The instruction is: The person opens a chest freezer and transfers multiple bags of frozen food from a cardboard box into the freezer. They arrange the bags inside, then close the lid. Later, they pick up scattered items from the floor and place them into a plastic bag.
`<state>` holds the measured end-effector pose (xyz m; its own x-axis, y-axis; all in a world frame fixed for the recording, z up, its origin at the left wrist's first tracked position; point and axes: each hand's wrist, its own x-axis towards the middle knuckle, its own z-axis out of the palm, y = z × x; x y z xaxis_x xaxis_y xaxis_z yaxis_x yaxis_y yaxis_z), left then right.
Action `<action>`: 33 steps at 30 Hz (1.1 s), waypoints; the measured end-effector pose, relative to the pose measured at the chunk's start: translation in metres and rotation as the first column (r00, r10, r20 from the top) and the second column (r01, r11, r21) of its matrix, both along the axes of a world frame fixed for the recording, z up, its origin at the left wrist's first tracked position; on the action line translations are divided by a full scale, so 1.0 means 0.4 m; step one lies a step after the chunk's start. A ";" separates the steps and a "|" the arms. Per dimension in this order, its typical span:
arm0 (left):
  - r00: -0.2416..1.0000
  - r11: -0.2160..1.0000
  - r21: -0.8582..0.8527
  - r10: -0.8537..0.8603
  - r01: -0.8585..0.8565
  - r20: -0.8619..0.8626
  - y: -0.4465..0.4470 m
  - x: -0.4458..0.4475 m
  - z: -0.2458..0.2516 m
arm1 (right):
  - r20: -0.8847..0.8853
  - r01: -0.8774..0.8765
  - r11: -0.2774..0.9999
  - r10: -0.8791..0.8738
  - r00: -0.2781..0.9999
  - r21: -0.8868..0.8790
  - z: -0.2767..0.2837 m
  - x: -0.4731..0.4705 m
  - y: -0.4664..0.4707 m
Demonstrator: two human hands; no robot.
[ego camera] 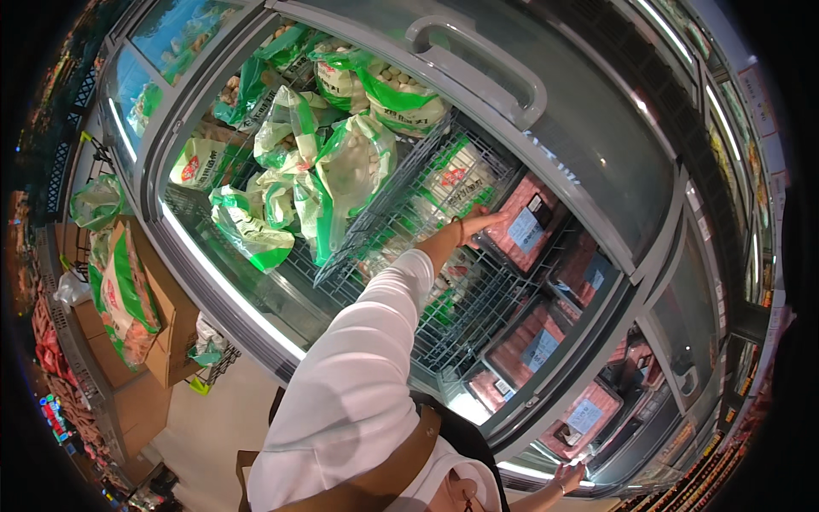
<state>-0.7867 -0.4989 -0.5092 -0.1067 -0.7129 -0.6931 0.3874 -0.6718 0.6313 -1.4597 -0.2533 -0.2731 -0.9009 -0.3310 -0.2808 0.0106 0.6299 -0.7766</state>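
My left hand (pixel 478 225) reaches into an open chest freezer and grips the near-left edge of a plastic-wrapped tray of rolled meat slices (pixel 523 224). The tray bears a blue label and lies by a grey wire basket divider (pixel 390 205). Beneath my left wrist, white-and-green bags of frozen food (pixel 457 176) fill the wire basket. My right hand (pixel 568 477) is at the lower right, by the freezer's front edge. Just beyond its fingertips sits another meat tray (pixel 583 415); whether the fingers hold its corner is unclear.
Open green-and-white bags of frozen balls (pixel 355 160) fill the left compartment. A grey sliding lid with a handle (pixel 477 70) covers the far side. More meat trays (pixel 528 339) stand at the right. Left of the freezer are a cardboard box (pixel 173 320) and a bag (pixel 125 294).
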 end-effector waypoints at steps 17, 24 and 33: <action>0.964 0.946 0.245 -0.163 0.213 -0.209 0.148 0.056 0.140 | -0.126 -0.664 0.728 0.652 0.747 -0.170 0.140 0.516 -0.060; 0.896 0.829 0.549 0.158 0.109 -0.415 0.600 0.159 0.369 | -0.312 -0.850 0.254 0.851 0.423 -0.461 0.286 0.968 0.061; 0.926 0.758 0.560 -0.156 0.335 -0.342 0.655 0.242 0.330 | 0.409 -0.893 0.423 0.796 0.446 0.151 -0.339 1.232 -0.108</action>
<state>-0.6898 -0.2369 -0.3772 -0.4569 -0.0851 -0.8854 0.2430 -0.9695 -0.0322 -0.9668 -0.2964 -0.4086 -0.0914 -0.7357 -0.6711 -0.5173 0.6110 -0.5992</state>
